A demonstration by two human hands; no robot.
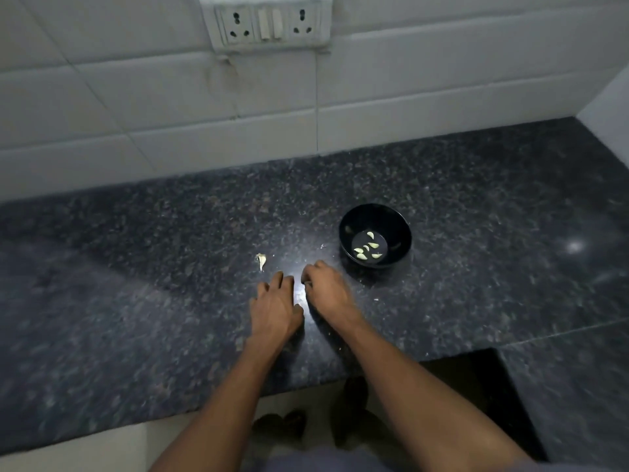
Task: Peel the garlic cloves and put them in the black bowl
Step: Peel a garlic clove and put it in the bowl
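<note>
Both hands are down on the dark granite counter [136,267], close together but not touching. The left hand [275,308] lies flat with its fingers stretched out, holding nothing. The right hand [326,291] has its fingers curled under at the tips; can't tell if there's anything pinched in there. The black bowl [350,219] sits just past the right hand with several peeled cloves [367,248] in it. One garlic piece [261,260] lies on the counter, near the left fingertips.
</note>
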